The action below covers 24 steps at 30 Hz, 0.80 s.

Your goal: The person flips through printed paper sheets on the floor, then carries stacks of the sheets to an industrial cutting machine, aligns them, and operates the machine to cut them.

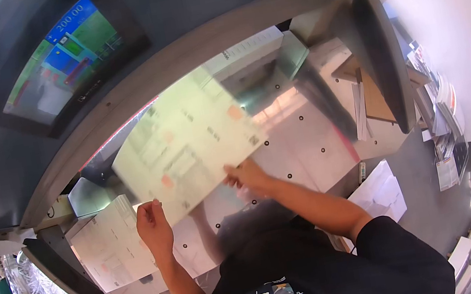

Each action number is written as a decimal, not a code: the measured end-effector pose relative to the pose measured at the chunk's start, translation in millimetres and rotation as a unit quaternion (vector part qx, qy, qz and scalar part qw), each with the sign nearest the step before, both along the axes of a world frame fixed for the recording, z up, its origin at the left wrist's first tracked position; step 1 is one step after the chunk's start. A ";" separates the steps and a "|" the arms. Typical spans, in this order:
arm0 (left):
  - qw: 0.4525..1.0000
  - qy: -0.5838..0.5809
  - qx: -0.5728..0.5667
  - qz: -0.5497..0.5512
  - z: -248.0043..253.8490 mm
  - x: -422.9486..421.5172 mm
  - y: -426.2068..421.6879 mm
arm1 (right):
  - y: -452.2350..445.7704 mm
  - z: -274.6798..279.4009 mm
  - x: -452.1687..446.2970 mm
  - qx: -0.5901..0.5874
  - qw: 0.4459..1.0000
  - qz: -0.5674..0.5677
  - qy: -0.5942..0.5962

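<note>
The printed sheet (189,136) spans the middle of the metal surface (304,141), its near edge slanting from close to the surface's near edge at the left up toward the right; whether it lies flat on the metal or is lifted a little, I cannot tell. The right hand (247,178) pinches that near edge, right of its midpoint, so nearly all of the sheet extends beyond the fingers, toward the surface's far edge. The left hand (153,221) is at the sheet's near left corner, fingers curled and thumb by the paper; whether they close on it, I cannot tell. The sheet looks pale yellowish green, with several soft orange patches, faint grey boxes and lines, small dark lettering, and a dark square mark by its near right corner; the print is too blurred to read. Toward the surface's left edge, just beside the left hand, lies a paper stack (108,248) with similar print. Above the far edge, a display (65,54) shows 200.00.
</note>
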<state>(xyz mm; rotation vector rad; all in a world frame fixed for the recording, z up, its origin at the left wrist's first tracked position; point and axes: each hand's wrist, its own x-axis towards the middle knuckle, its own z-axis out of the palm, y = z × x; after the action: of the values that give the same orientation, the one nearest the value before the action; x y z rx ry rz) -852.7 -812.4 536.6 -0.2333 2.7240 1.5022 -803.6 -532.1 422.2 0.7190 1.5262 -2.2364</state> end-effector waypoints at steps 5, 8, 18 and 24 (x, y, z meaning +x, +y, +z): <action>0.999 -0.012 0.029 -0.022 -35.1 -7.0 3.3 | 81.0 3.2 -52.7 -0.074 0.991 -0.110 -0.027; 1.000 -0.004 0.000 -0.018 -61.1 -31.8 18.5 | 125.5 15.3 -96.0 -0.050 0.984 -0.168 -0.021; 0.996 0.042 -0.014 -0.078 -84.1 -164.1 126.0 | 220.0 19.7 -225.6 -0.061 0.939 -0.337 0.012; 0.994 0.012 -0.021 -0.106 -82.8 -212.0 172.1 | 214.7 27.4 -228.4 -0.047 0.936 -0.348 0.014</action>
<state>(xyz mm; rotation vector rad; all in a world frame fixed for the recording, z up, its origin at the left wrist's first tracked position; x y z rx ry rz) -1064.6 -640.3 453.8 0.0724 2.6997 1.4017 -1032.0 -317.4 449.6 1.3687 1.2864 -2.7907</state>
